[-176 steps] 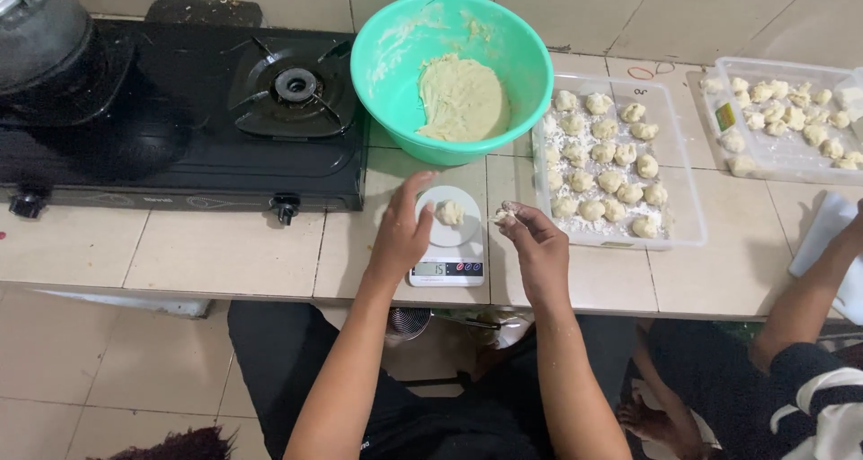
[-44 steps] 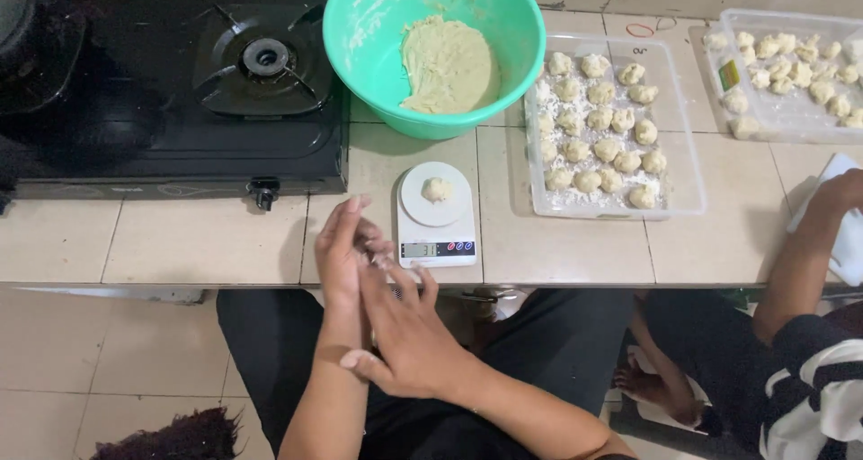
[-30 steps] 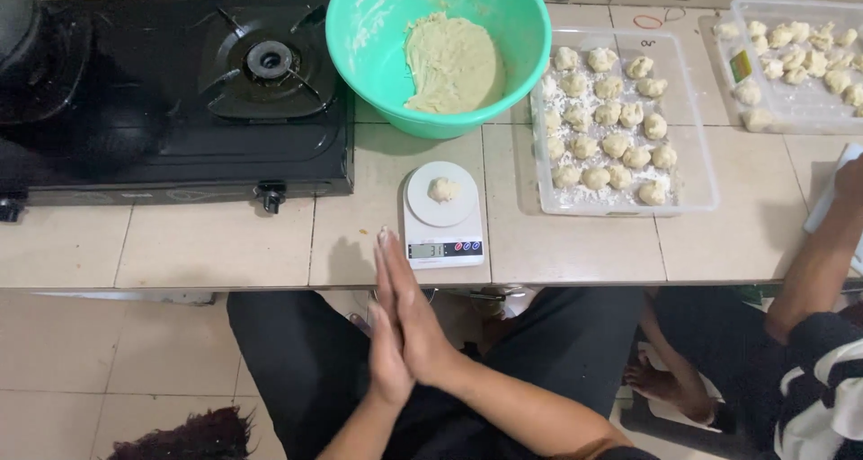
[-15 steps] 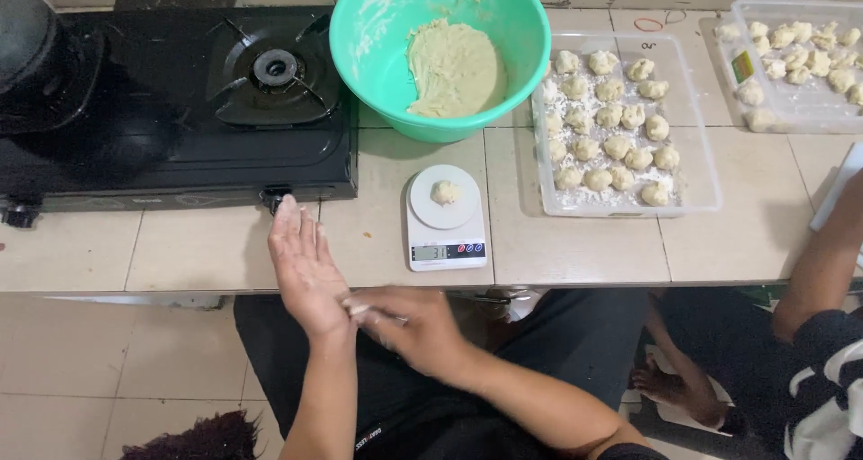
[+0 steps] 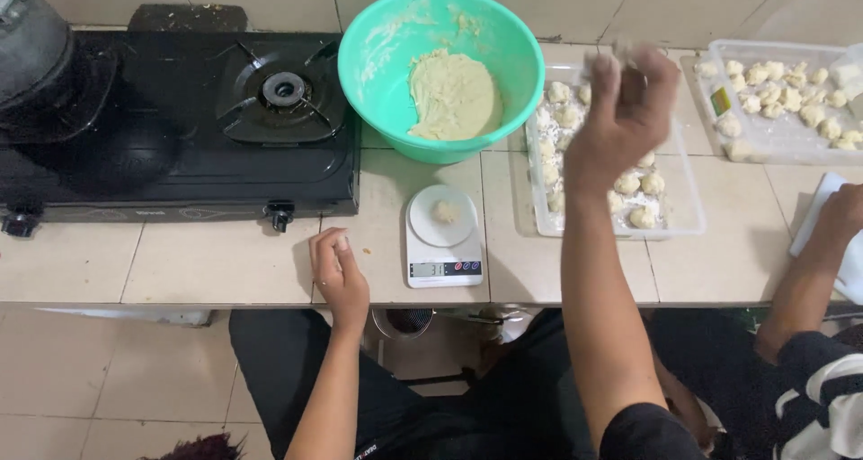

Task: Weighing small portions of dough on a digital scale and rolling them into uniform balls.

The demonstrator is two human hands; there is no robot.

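While your right hand (image 5: 620,110) is raised over the clear tray (image 5: 670,226) of dough balls (image 5: 629,183), pinching a blurred dough piece (image 5: 600,60), your left hand (image 5: 340,276) rests loosely curled, holding nothing, just beside the white scale (image 5: 442,244).

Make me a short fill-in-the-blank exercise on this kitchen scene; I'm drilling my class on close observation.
1. The dough lies in a bowl coloured ____.
2. One small dough piece sits on the white ____.
3. The right hand is raised over the clear ____ of dough balls.
4. The left hand rests on the tiled ____.

Missing words: green; scale; tray; counter
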